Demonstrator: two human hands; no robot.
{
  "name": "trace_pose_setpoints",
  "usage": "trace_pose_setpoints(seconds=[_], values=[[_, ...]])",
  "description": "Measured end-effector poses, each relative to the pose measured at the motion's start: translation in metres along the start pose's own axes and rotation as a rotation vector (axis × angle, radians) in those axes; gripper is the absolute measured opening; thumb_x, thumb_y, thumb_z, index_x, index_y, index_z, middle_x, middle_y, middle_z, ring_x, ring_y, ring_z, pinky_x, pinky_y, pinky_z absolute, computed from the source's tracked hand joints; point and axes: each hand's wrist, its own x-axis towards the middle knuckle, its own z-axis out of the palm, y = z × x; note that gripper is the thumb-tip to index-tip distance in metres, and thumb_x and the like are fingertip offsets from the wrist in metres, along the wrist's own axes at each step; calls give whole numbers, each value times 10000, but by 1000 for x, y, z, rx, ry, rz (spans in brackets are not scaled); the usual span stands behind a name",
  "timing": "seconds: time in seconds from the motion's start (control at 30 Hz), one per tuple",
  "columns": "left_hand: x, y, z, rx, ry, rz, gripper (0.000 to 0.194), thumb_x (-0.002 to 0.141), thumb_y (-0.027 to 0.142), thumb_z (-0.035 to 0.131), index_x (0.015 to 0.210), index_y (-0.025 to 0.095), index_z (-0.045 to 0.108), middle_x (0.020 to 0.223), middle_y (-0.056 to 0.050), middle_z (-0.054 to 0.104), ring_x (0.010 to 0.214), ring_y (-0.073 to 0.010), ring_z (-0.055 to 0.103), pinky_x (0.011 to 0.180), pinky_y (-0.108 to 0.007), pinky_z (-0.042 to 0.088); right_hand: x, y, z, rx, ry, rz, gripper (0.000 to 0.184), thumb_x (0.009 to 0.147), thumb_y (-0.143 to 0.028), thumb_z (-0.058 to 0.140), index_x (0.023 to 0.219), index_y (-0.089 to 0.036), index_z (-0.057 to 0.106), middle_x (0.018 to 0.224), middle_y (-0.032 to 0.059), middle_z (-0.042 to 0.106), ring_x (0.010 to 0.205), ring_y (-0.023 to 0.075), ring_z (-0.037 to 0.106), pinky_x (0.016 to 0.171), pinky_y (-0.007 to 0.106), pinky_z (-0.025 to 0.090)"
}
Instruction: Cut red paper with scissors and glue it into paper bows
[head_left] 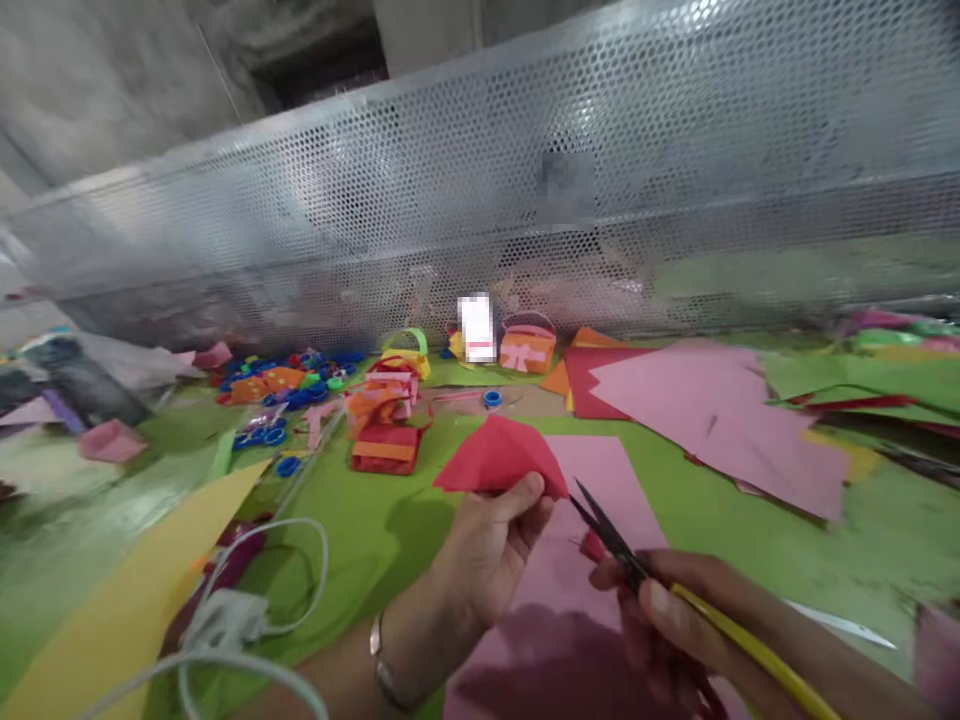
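The fingers of the left hand (491,550) are closed in a pinch, with the thumb laid over the lower edge of the red paper (499,450). This paper is in the air, above the green surface (360,560) and a pink sheet (592,465). It seems folded, and I judge it very light, stiff enough to keep its shape, not slippery, but easy to crease or tear. So I would take it gently by the lower edge, away from the corner near the blades, as this hand does. Its long axis goes from left to right, one sharp corner at each end, and a blunt peak points away from the person. Just beside the right corner are the scissors (604,525), a little open, pointing forward and to the left; whether they touch the paper, I cannot tell. The right hand (667,610) grasps them, fingers bent around the handles, and it holds also a long yellow stick (750,640), which slants down to the right.
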Motion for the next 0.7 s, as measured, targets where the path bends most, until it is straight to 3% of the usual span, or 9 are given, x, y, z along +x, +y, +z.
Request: trace_pose_setpoints(seconds=[0.13,0.23,0.33,0.47,0.57,0.7], values=[[-3,-3,0,26,-42,-4,194,696,-96,658,595,68,685,589,-39,689,512,-96,644,528,-171,583,0,-5,2,-206,116,-82,746,735,-791,515,1106,-147,577,627,-4,546,482,106,509,419,204,361],[-6,-4,-1,53,-62,-16,175,679,-81,682,601,76,691,597,-38,694,524,-101,649,544,-175,586,0,-9,2,-497,212,-171,529,771,-687,537,884,-180,638,585,-20,488,504,129,483,452,231,375],[-6,-4,-3,64,-76,-22,156,644,-54,732,604,92,693,615,-31,699,550,-111,662,557,-181,589,0,-13,6,-690,290,-244,296,809,-493,552,763,-209,623,614,-4,551,543,149,502,488,238,392],[-5,-5,-4,53,-89,-14,153,616,-45,758,602,90,689,657,-44,714,586,-123,676,591,-194,595,2,-12,10,-711,418,-324,213,792,-383,578,896,-215,659,714,22,635,586,175,569,541,247,455],[-6,-6,-3,44,-99,-2,164,615,-50,754,591,94,680,687,-52,723,599,-128,680,598,-196,592,3,-10,8,-721,405,-360,292,786,-379,618,1019,-210,663,787,47,682,616,189,613,568,252,488],[-7,-7,-4,61,-92,4,163,639,-49,736,598,97,677,673,-47,715,611,-128,682,603,-189,585,4,-8,5,-745,408,-379,314,805,-402,619,1043,-204,669,811,64,699,637,200,629,578,258,498]])
